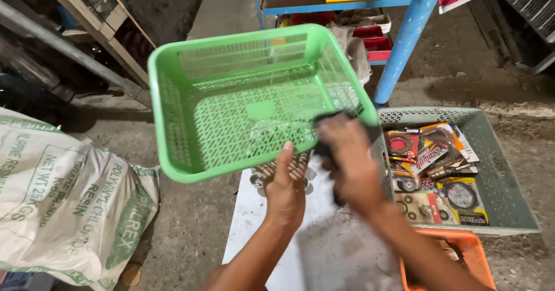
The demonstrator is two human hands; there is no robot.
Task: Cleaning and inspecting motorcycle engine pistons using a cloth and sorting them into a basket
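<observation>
I hold a green plastic mesh basket [173, 88] tilted up in front of me, its inside facing me and holding nothing. My left hand [284, 188] grips its near rim, thumb on the inside. My right hand [351, 164] is blurred at the basket's right corner and is closed on a dark object [324, 150], pressed against the basket's inner side. What the dark object is cannot be made out.
A grey mesh tray [503, 175] at right holds several packaged gaskets and rings. An orange basket [477, 250] sits at lower right. A white board [254, 221] lies below my hands. A printed white sack [63, 198] stands left, a blue shelf post [407, 36] behind.
</observation>
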